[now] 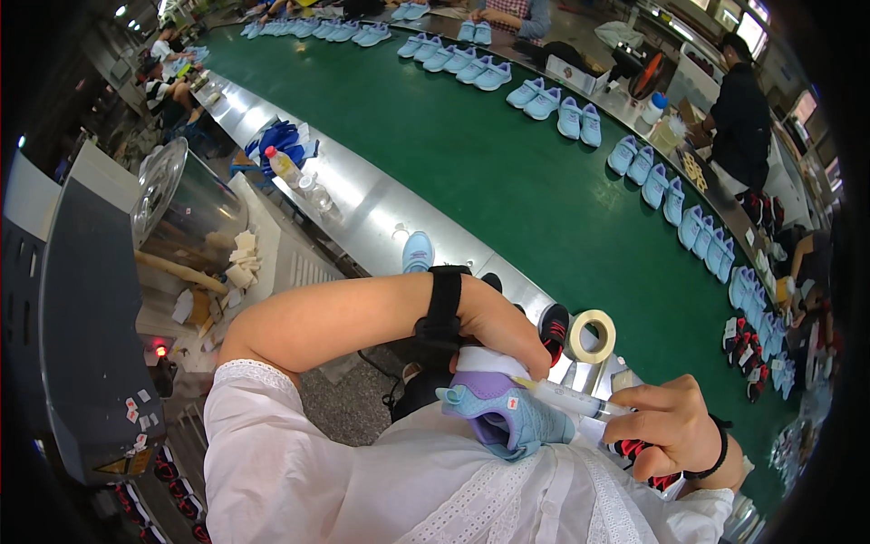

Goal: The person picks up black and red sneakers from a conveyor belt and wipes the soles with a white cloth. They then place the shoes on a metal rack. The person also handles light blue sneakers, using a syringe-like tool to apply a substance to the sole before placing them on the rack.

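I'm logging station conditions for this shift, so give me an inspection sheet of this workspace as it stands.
Surface: green conveyor belt with a metal ledge along its near side.
Job's things: light blue and lilac shoe held against the body; syringe-like applicator pointed at it.
Clutter: roll of tape, single blue shoe, small bottle, blue gloves, clear bin.
Grippers: left hand grips the shoe from above; right hand holds the applicator.
Cables: one dark cord below the left forearm.
Surroundings: pairs of blue shoes line the belt's far edge; other workers alongside.
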A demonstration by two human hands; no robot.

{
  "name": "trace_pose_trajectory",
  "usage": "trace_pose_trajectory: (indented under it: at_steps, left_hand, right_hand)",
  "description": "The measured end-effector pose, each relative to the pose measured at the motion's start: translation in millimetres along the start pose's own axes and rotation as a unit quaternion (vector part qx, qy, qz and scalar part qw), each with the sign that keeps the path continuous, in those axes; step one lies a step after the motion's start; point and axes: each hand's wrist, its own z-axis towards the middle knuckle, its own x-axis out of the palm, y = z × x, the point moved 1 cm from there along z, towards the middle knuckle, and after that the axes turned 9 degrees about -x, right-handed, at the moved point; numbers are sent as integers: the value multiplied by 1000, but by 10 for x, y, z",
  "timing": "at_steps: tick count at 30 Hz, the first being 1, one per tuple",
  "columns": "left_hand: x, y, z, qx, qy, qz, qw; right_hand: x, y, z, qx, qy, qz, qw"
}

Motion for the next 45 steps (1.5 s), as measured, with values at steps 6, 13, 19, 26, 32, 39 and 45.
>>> trace_pose_trajectory:
  at_steps: [6, 13, 19, 26, 32, 39, 45]
  left_hand:
    - [-40, 220, 96, 50, -20, -71, 996]
    - [-89, 241, 21, 16, -22, -85, 996]
    - [-122, 245, -38, -13, -19, -86, 996]
    - [-186, 320, -122, 1, 9, -39, 999]
    - [-212, 455, -110, 79, 27, 2, 997]
    - [-211, 481, -193, 64, 30, -9, 997]
    - [-179, 486, -263, 45, -5, -84, 995]
  right_hand:
    - [39, -11, 33, 6, -2, -5, 1000]
    - [101, -30, 40, 21, 1, -5, 1000]
    - [134, -24, 65, 25, 5, -10, 1000]
    - [175, -11, 140, 36, -1, -10, 999]
    - [237, -21, 170, 40, -16, -2, 999]
    - [327, -48, 165, 57, -45, 19, 997]
    - [386, -55, 205, 66, -58, 32, 996]
